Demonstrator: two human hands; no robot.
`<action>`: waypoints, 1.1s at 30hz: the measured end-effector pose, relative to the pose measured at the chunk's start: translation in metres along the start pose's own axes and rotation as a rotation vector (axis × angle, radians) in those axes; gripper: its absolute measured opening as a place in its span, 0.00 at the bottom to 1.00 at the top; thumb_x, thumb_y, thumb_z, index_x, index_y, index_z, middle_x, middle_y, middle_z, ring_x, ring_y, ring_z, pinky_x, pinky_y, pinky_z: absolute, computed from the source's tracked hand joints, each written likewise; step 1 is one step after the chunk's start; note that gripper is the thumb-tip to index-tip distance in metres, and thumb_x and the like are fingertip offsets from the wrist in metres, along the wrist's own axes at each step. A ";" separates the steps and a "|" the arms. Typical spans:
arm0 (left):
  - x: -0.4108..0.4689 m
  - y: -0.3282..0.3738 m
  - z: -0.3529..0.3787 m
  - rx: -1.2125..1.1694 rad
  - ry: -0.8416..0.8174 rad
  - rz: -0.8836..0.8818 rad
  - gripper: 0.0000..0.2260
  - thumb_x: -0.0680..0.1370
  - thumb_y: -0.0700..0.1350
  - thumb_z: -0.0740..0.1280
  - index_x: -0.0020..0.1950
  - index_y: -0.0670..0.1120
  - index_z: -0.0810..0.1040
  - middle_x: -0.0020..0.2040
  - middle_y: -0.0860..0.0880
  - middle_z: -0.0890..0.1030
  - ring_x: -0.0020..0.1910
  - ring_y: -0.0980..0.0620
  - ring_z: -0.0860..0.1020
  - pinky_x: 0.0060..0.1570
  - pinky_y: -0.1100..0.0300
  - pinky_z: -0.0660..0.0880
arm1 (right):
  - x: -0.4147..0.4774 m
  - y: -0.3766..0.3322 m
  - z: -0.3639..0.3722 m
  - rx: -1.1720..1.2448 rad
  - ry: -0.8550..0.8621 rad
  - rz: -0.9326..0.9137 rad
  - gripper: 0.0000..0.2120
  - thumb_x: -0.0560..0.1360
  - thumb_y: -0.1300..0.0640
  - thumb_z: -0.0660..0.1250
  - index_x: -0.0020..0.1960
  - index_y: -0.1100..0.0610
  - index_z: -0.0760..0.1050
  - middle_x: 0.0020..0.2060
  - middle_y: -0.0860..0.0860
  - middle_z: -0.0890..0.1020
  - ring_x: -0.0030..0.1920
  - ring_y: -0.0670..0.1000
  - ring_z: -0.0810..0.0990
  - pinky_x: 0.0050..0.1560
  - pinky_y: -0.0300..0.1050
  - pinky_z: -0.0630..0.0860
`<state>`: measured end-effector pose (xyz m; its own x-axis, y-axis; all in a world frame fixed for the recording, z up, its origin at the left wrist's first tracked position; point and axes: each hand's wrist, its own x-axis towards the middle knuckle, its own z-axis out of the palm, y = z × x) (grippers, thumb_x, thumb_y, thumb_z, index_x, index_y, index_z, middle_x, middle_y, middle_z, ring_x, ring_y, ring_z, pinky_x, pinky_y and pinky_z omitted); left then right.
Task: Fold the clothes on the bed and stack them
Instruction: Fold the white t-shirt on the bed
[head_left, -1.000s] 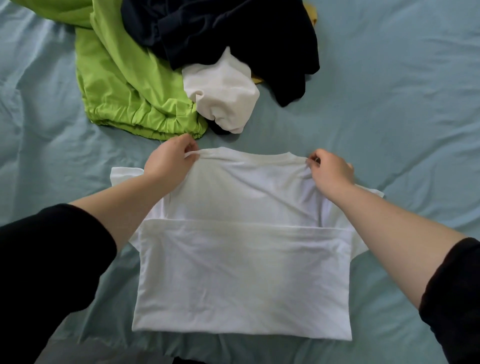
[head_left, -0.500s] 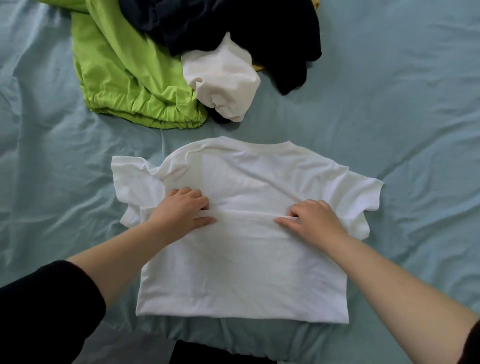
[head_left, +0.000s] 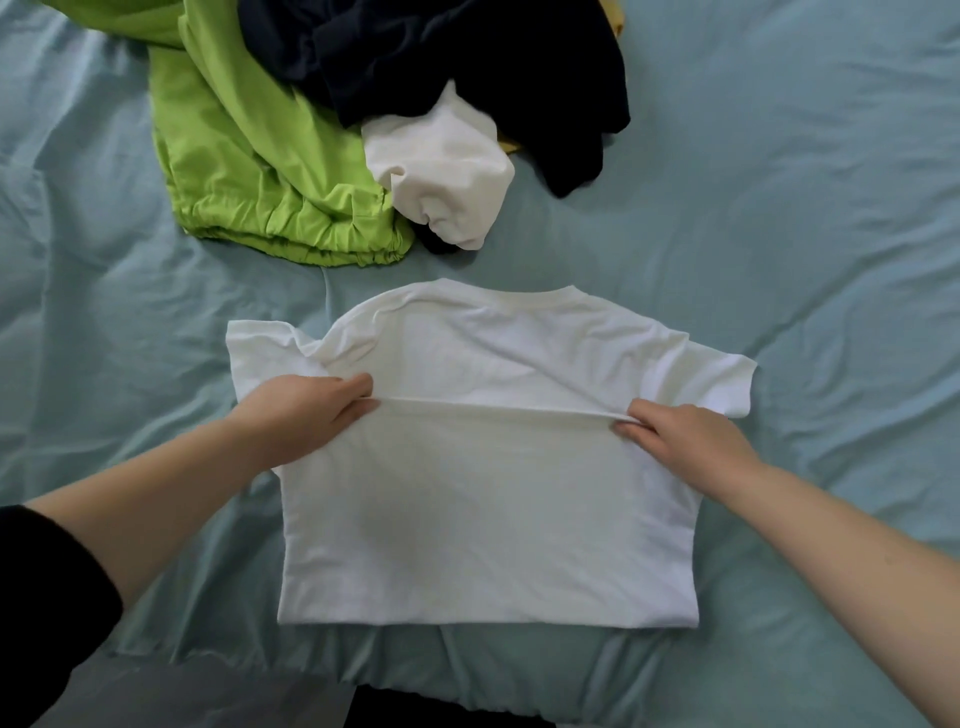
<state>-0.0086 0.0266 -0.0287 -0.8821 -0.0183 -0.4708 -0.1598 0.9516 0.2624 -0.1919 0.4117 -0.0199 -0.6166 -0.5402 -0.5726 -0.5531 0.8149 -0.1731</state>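
Observation:
A white T-shirt (head_left: 488, 519) lies flat on the blue bed sheet (head_left: 779, 234), its lower half folded up over its chest. The folded hem runs as a straight edge across the middle. My left hand (head_left: 306, 410) pinches the left end of that hem between thumb and fingers. My right hand (head_left: 680, 441) pinches the right end. The hem is lifted slightly and stretched taut between them. Both short sleeves stick out sideways, and the collar points away from me.
Beyond the shirt lies an unfolded pile: a lime green garment (head_left: 249, 156), a dark navy garment (head_left: 441, 57) and a crumpled white garment (head_left: 447, 171). A bit of yellow cloth (head_left: 615, 21) peeks out behind. The bed's near edge (head_left: 467, 691) is just below the shirt.
My hands left the shirt's shoulders, came back to the folded hem and pressed on it near its middle. They then slid apart to its two ends and now pinch it taut.

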 end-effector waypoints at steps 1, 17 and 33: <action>0.003 -0.001 -0.004 0.006 0.040 0.007 0.14 0.80 0.61 0.49 0.45 0.53 0.64 0.33 0.56 0.72 0.32 0.48 0.71 0.33 0.55 0.68 | 0.004 0.000 -0.004 -0.015 0.035 0.003 0.17 0.79 0.38 0.54 0.42 0.50 0.63 0.32 0.50 0.76 0.37 0.58 0.77 0.32 0.48 0.64; 0.084 -0.010 -0.048 0.275 0.301 -0.063 0.10 0.82 0.51 0.56 0.57 0.48 0.72 0.54 0.46 0.77 0.53 0.42 0.76 0.49 0.49 0.70 | 0.100 -0.023 -0.046 -0.308 0.314 0.168 0.09 0.79 0.60 0.58 0.58 0.56 0.70 0.58 0.57 0.76 0.60 0.58 0.73 0.58 0.52 0.64; 0.044 0.057 0.038 0.124 0.132 -0.199 0.34 0.73 0.73 0.35 0.74 0.61 0.28 0.75 0.49 0.27 0.75 0.45 0.28 0.69 0.38 0.28 | 0.053 -0.075 0.038 -0.023 0.266 0.113 0.31 0.79 0.37 0.41 0.78 0.47 0.37 0.77 0.48 0.38 0.77 0.49 0.38 0.73 0.52 0.29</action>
<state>-0.0395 0.0914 -0.0660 -0.8899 -0.2411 -0.3872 -0.2878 0.9554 0.0668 -0.1619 0.3298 -0.0680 -0.7984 -0.4852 -0.3565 -0.4836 0.8695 -0.1006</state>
